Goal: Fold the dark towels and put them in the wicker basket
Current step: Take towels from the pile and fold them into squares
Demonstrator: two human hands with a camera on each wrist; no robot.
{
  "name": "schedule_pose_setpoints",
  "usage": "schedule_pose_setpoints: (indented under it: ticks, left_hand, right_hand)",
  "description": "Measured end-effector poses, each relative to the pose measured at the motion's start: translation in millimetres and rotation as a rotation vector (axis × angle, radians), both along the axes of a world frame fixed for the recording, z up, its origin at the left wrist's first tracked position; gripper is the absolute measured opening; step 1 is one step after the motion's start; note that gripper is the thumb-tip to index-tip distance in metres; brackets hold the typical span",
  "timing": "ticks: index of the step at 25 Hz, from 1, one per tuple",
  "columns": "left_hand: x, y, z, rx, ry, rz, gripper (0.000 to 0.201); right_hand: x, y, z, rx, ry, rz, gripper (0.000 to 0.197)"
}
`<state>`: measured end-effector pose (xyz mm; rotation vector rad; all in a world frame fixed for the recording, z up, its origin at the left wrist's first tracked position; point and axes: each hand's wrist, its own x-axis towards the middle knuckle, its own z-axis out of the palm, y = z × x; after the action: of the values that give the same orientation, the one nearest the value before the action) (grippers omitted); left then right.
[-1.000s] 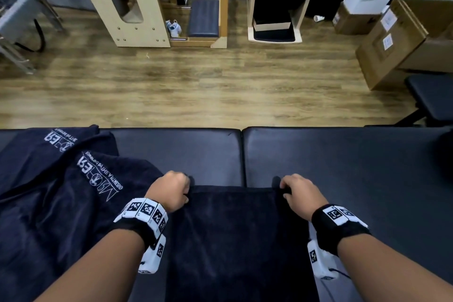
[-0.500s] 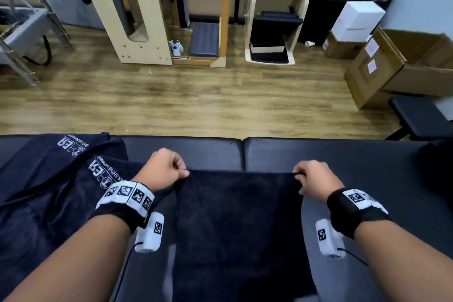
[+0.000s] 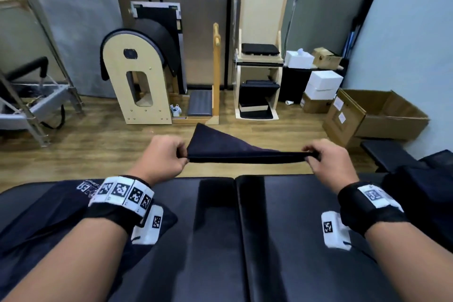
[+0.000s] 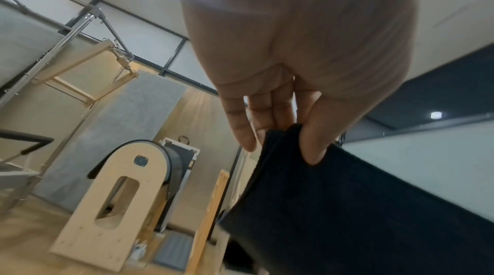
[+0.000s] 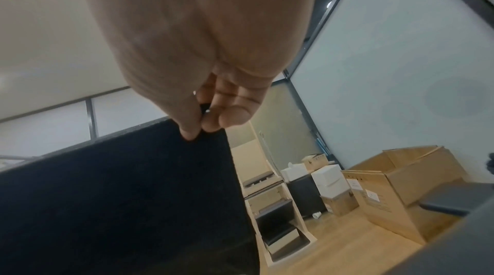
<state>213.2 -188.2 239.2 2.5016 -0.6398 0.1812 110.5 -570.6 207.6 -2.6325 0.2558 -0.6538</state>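
Towel [image 3: 235,148] stretched taut in the air — left hand [image 3: 160,154] and right hand [image 3: 329,158] each pinching a top corner — likely to align edges for folding.

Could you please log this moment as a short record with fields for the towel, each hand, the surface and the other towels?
held item: dark folded towel, lifted clear of the table, stretched between both hands
left hand: pinches the towel's left corner
right hand: pinches the towel's right corner
surface: black padded table
other towels: dark printed towels heaped on the table's left side
wicker basket: not in view
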Motion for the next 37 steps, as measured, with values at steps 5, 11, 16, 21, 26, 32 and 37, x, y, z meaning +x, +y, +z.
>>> schedule_pose_setpoints:
  ticks: [5,11,16,21,26,32,37]
  left_hand:
    - [-83.7,-2.3,-105.6,0.222,0.229,-0.042,0.019]
    - [-182.3,-15.0,-201.8,0.404,0.484,-0.108,0.03]
    - [-218.6,-21.1,-207.3,0.47,0.649,-0.044,0.016]
    - [-220.4,-19.9,-203.4,0.461,0.799,-0.103,0.016]
    - [-192.3,-18.5,-201.7,0.36,0.655,0.046,0.012]
    - [-142.8,-17.8,-209.4,0.303,0.58,0.107,0.013]
    - [-93.3,-17.6,-225.1,0.291,0.575,0.137,0.012]
  right_hand:
    - [-76.3,-10.1,-109.3,-0.041,0.349,0.024,0.024]
    - [-182.2,-11.8,-203.9,0.082,0.842,0.035,0.025]
    - [-214.5,-12.8,-192.0,0.149,0.922,0.158,0.016]
    - [-203.4,-19.6,-178.6,0.099,0.973,0.22,0.023]
    - [-182.3,-25.6,-171.0,0.115,0.883,0.196,0.017]
    - [-117.7,-22.4,-163.4,0.105,0.734,0.101,0.012]
    - [-67.1,-14.9,-166.7,0.127,0.695,0.024,0.005]
